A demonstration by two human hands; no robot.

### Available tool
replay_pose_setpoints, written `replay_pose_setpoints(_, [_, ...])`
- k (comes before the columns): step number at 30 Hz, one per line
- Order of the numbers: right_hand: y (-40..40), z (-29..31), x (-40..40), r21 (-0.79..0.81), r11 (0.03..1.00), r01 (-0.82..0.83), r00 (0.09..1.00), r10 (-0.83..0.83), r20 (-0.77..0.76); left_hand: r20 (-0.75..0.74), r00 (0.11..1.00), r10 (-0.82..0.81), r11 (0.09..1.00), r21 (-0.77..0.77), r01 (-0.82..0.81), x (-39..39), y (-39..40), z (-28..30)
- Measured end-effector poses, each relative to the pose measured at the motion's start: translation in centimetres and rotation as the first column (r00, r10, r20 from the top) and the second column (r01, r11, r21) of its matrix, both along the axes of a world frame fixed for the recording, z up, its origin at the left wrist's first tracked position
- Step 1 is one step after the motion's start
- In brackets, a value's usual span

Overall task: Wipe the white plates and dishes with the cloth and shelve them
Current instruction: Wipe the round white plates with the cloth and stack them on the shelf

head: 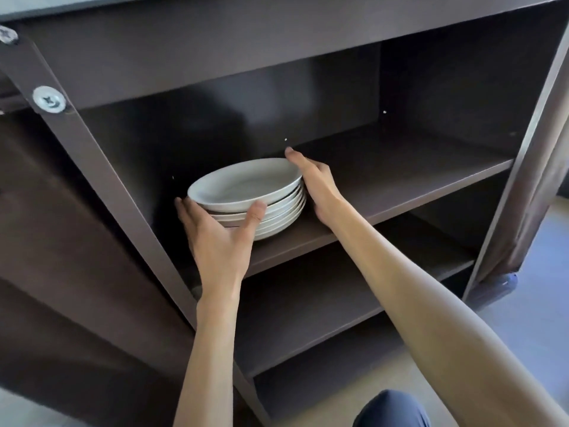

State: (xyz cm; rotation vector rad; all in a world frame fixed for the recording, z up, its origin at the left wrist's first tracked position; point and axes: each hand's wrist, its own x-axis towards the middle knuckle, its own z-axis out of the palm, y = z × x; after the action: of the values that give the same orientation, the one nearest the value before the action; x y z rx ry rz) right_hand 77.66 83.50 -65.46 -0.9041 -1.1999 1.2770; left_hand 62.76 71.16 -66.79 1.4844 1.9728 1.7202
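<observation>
On the upper shelf [400, 180] of the dark cabinet, toward its left side: stack of white plates [249, 195], left hand [215, 238] and right hand [314, 183] cupping opposite rims with straight fingers; risk, judged: an uneven push could slide the top plate off.

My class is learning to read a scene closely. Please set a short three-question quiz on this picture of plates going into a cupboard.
1. True or false: the stack of plates sits on the lowest shelf.
2. Which hand has its thumb on the front rim of the top plate? A) left hand B) right hand
3. Fill in: the cupboard is dark ____ in colour.

Key:
1. False; it sits on the upper shelf, with more shelves below.
2. A; the left hand does, while the right hand rests against the stack's right side.
3. Brown.
</observation>
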Motion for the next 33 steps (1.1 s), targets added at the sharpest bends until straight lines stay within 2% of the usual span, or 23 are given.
replay_pose_setpoints(3, [-0.3,-0.1,0.0,0.004,1.000,-0.018,0.999,0.018,0.049,0.031,0.999,-0.008,1.000,0.027,0.007,0.2,-0.1,-0.1])
replay_pose_setpoints(14, [-0.4,-0.6,-0.1,0.019,1.000,0.005,0.998,-0.006,0.062,0.167,0.985,-0.049,0.996,0.080,0.036,0.1,0.0,-0.5])
replay_pose_setpoints(17, [-1.2,-0.2,0.2,0.060,0.991,0.123,0.990,-0.127,0.068,0.180,0.982,-0.049,0.982,0.187,0.015,0.7,-0.4,-0.9])
replay_pose_setpoints(19, [-2.1,-0.3,1.6,0.156,0.946,0.285,0.953,-0.297,0.060,0.105,0.994,-0.019,0.932,0.361,-0.020,1.8,-0.6,-1.1])
replay_pose_setpoints(20, [-2.7,-0.6,2.8,0.213,0.910,0.356,0.927,-0.372,0.039,0.040,0.999,0.004,0.876,0.482,-0.023,2.7,-0.6,-1.1])
replay_pose_setpoints(22, [-4.0,-1.5,6.2,0.304,0.830,0.467,0.875,-0.483,-0.025,-0.117,0.993,0.033,0.693,0.718,0.062,5.3,-0.2,-1.7])
replay_pose_setpoints(24, [-5.4,-2.5,10.6,0.332,0.742,0.582,0.795,-0.605,-0.040,-0.221,0.973,-0.067,0.552,0.804,0.220,9.4,0.6,-2.7])
replay_pose_setpoints(26, [-7.2,-3.9,14.9,0.341,0.652,0.677,0.692,-0.722,0.007,-0.199,0.937,-0.288,0.530,0.782,0.329,14.4,0.1,-3.9])
replay_pose_setpoints(28, [-9.4,-5.6,19.9,0.337,0.553,0.762,0.560,-0.824,0.087,-0.093,0.851,-0.517,0.561,0.714,0.419,20.0,-1.3,-5.2])
replay_pose_setpoints(30, [-11.9,-7.2,24.7,0.299,0.465,0.833,0.430,-0.885,0.177,0.018,0.746,-0.665,0.596,0.614,0.517,24.7,-2.7,-6.1])
replay_pose_setpoints(33, [-16.6,-9.8,31.7,0.232,0.333,0.914,0.233,-0.898,0.374,0.084,0.587,-0.805,0.563,0.421,0.711,30.7,-3.7,-7.2])
